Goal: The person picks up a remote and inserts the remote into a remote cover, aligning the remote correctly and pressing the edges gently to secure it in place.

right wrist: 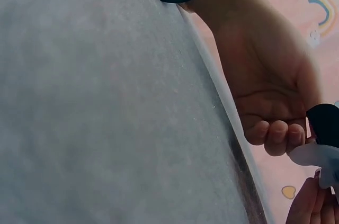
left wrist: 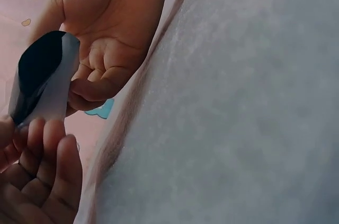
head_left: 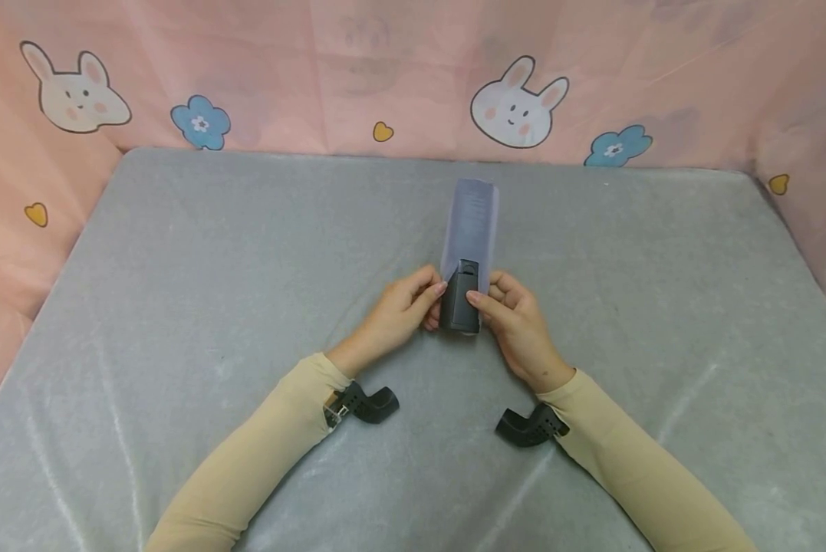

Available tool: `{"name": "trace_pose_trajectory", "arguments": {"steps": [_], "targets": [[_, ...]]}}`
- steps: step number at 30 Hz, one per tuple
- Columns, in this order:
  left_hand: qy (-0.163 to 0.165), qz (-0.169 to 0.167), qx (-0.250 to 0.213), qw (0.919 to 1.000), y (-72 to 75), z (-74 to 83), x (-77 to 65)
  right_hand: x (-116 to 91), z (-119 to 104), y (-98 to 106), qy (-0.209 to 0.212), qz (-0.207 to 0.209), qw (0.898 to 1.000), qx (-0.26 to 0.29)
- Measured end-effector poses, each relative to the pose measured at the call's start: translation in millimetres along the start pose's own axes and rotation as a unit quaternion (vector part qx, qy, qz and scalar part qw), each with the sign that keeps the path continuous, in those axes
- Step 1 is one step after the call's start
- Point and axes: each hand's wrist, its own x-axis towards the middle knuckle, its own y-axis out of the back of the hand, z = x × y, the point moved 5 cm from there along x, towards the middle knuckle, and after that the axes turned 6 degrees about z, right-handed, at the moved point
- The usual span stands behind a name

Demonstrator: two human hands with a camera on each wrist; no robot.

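Both hands hold a black object that looks like the back of a remote control (head_left: pixel 458 313), together with a long translucent purplish sleeve (head_left: pixel 472 218). The sleeve extends away from me beyond the black part; how far one lies inside the other I cannot tell. My left hand (head_left: pixel 406 307) pinches the left edge, thumb on top. At the right, my right hand (head_left: pixel 519 326) grips the other side with its thumb on the black face and fingers curled behind. In the left wrist view, pale translucent film borders the dark rounded end (left wrist: pixel 39 68).
A grey cloth-covered table (head_left: pixel 247 253) lies beneath the hands. Behind it hangs a pink curtain (head_left: pixel 281 69) printed with rabbits, flowers and hearts. Black camera mounts (head_left: pixel 378 405) stick out from both beige sleeves.
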Motion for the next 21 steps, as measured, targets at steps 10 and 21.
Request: {"name": "trace_pose_trajectory", "arguments": {"steps": [10,21], "targets": [[-0.012,0.011,0.070,0.9974,-0.9,3.6,-0.8,1.0,1.2,-0.7,-0.015,-0.010,1.000,-0.002],[-0.020,0.018,0.090,0.9956,0.3,1.8,-1.3,2.6,4.0,1.6,-0.056,-0.009,0.998,0.002]]}}
